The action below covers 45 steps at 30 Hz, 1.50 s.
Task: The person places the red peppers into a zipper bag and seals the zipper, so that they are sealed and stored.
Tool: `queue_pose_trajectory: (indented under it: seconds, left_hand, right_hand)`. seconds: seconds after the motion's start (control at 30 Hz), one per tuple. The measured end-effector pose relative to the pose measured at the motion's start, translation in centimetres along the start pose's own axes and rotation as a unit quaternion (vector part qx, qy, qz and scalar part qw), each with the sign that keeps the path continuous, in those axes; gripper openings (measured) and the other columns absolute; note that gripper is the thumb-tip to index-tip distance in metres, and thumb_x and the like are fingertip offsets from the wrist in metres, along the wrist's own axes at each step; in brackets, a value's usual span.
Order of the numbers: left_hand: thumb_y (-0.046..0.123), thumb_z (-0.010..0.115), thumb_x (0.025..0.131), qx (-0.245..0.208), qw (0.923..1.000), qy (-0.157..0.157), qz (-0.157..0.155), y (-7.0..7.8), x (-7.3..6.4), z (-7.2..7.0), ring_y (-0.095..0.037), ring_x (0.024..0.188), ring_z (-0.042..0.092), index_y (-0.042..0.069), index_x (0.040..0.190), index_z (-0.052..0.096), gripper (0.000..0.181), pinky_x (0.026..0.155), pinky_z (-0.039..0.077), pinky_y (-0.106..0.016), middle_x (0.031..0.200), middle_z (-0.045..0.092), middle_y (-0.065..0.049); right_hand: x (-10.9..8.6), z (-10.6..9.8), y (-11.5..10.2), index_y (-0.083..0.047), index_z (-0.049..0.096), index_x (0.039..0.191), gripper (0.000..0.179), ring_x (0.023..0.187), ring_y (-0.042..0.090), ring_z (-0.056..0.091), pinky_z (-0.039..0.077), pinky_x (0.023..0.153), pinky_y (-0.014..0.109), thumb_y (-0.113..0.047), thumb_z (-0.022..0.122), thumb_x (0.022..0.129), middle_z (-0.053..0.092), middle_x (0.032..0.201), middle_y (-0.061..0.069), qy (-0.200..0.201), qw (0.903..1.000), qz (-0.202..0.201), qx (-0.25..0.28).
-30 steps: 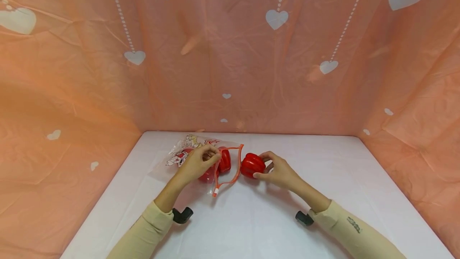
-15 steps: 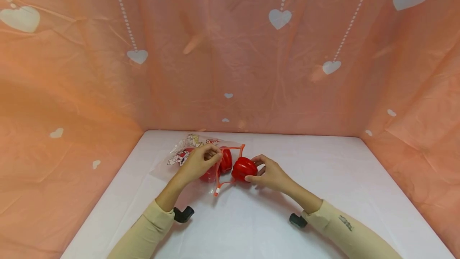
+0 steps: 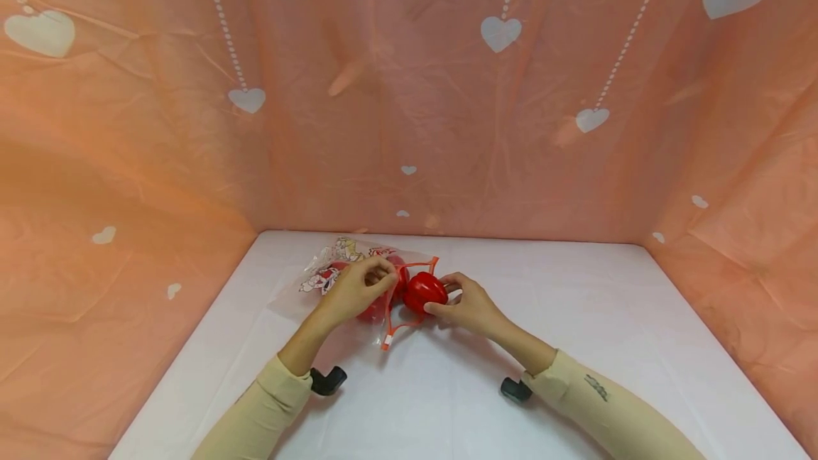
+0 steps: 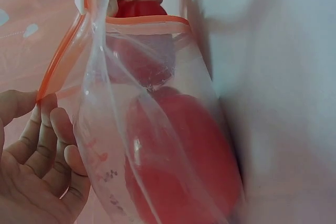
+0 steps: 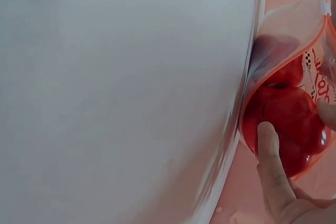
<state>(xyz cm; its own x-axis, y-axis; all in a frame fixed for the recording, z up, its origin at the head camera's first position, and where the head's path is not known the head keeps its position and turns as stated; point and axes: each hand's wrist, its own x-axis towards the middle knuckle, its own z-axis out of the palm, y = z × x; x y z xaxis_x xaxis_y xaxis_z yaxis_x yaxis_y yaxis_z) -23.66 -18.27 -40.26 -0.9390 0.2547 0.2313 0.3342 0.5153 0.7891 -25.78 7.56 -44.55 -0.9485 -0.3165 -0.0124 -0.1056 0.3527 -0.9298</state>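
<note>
A clear zip bag (image 3: 290,297) with an orange rim and printed cartoon figures lies on its side at the back left of the table. Red bell peppers show through its film, one of them a large pepper (image 4: 181,156) in the left wrist view. My left hand (image 3: 358,288) pinches the orange rim (image 4: 58,66) between thumb and finger, holding the mouth apart. At that mouth, my right hand (image 3: 471,309) grips another red bell pepper (image 5: 286,124), thumb on one side and fingers on the other. This pepper is partly inside the rim, right by one in the bag.
The white table (image 3: 575,304) ends at an orange curtain (image 3: 447,126) with white hearts, which also hangs along both sides. A white slider (image 5: 325,8) sits at the rim's corner. Black wrist mounts (image 3: 329,380) stick out beside the beige sleeves (image 3: 255,410).
My right hand has moved left with the bell pepper, from just outside the bag's mouth to within its rim. My left hand stays at the rim, and the view has shifted slightly.
</note>
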Motion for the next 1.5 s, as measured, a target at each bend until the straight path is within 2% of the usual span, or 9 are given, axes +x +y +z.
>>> queue_pose_trajectory:
  seconds: [0.37, 0.67, 0.93, 1.17, 1.5]
  left_hand:
    - [0.017, 0.075, 0.102, -0.001, 1.0, 0.003, 0.004, 0.0, 0.1, 0.0, -0.017, 0.087, 0.065, 0.012, 0.108, 0.073, 0.008, 0.08, 0.056, -0.033, 0.095, 0.072, 0.0]
    - [0.016, 0.075, 0.102, -0.008, 0.9999, 0.001, 0.011, -0.1, 0.2, 0.1, -0.016, 0.086, 0.066, 0.011, 0.108, 0.073, 0.008, 0.08, 0.056, -0.032, 0.094, 0.073, 0.0]
    - [0.016, 0.075, 0.102, -0.013, 0.9999, 0.002, 0.009, 0.0, 0.2, 0.1, -0.017, 0.088, 0.066, 0.011, 0.108, 0.074, 0.007, 0.08, 0.057, -0.031, 0.096, 0.073, -0.001]
    - [0.017, 0.076, 0.102, -0.008, 0.9998, 0.003, 0.017, -0.1, 0.2, 0.2, -0.016, 0.087, 0.066, 0.012, 0.107, 0.074, 0.007, 0.079, 0.056, -0.033, 0.095, 0.073, 0.0]
    - [0.017, 0.075, 0.103, -0.005, 0.9999, 0.004, 0.014, -0.1, 0.2, 0.3, -0.016, 0.087, 0.066, 0.011, 0.108, 0.074, 0.008, 0.081, 0.056, -0.035, 0.096, 0.073, -0.001]
  right_hand:
    - [0.6, 1.2, -0.5, 0.007, 0.061, 0.134, 0.059, 0.088, 0.024, 0.074, 0.064, 0.074, 0.035, -0.014, 0.089, 0.088, 0.07, 0.122, 0.019, 0.033, 0.9987, -0.01, -0.037]
    - [0.7, 2.1, -0.8, 0.004, 0.051, 0.135, 0.064, 0.091, 0.029, 0.074, 0.062, 0.078, 0.036, -0.01, 0.09, 0.086, 0.065, 0.119, 0.021, 0.048, 0.9985, -0.024, -0.011]
    - [1.1, 2.8, -0.8, 0.005, 0.053, 0.133, 0.062, 0.091, 0.028, 0.075, 0.063, 0.074, 0.033, -0.009, 0.09, 0.086, 0.065, 0.119, 0.021, 0.04, 0.9989, -0.024, 0.006]
    - [1.2, 3.3, -0.9, 0.007, 0.053, 0.135, 0.06, 0.095, 0.033, 0.074, 0.065, 0.077, 0.039, -0.006, 0.088, 0.088, 0.064, 0.121, 0.023, 0.039, 0.9988, -0.016, 0.026]
    - [1.7, 3.9, -1.0, 0.007, 0.054, 0.135, 0.058, 0.095, 0.029, 0.074, 0.064, 0.081, 0.037, -0.008, 0.087, 0.09, 0.066, 0.119, 0.022, 0.023, 0.9994, -0.016, 0.022]
